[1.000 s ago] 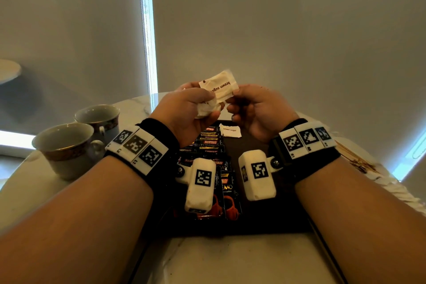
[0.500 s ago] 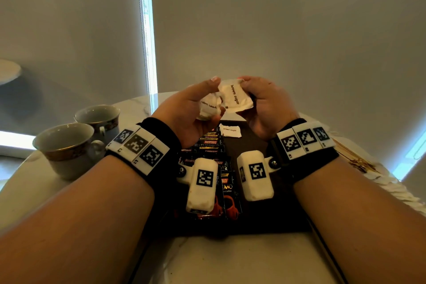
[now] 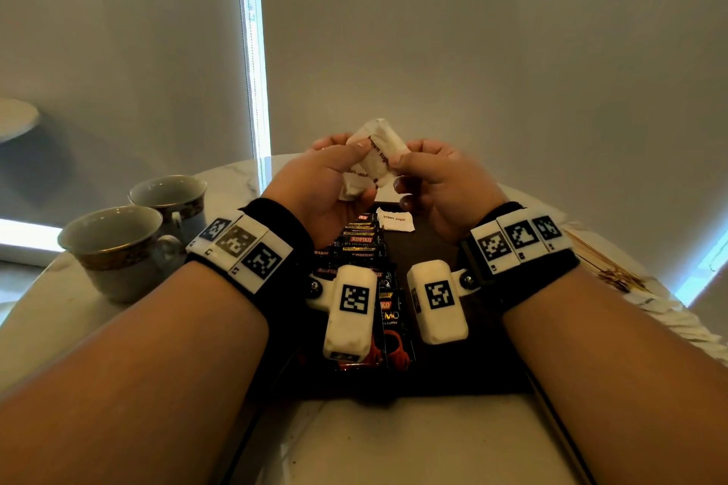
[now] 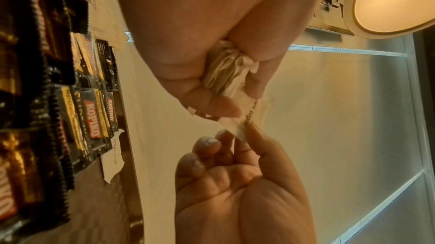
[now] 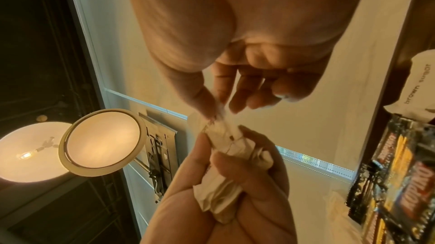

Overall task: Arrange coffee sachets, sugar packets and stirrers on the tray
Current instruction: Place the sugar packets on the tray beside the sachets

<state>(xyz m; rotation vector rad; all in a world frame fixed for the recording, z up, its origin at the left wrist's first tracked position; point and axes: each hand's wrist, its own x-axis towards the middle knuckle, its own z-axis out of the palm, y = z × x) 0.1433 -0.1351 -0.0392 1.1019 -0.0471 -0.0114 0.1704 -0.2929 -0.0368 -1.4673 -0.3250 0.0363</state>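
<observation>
Above the dark tray [image 3: 465, 374], both hands share brown sugar packets [image 3: 374, 161].
The left hand [image 3: 319, 185] clutches the bunch (crumpled); the right hand [image 3: 437, 177] pinches the top packet's edge.

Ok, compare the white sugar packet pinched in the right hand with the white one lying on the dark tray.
The held white paper sugar packet is raised and tilted, pinched by the right hand; the white paper packet on the dark tray lies flat, untouched. The left hand holds more packets. Both read "brown sugar".
</observation>
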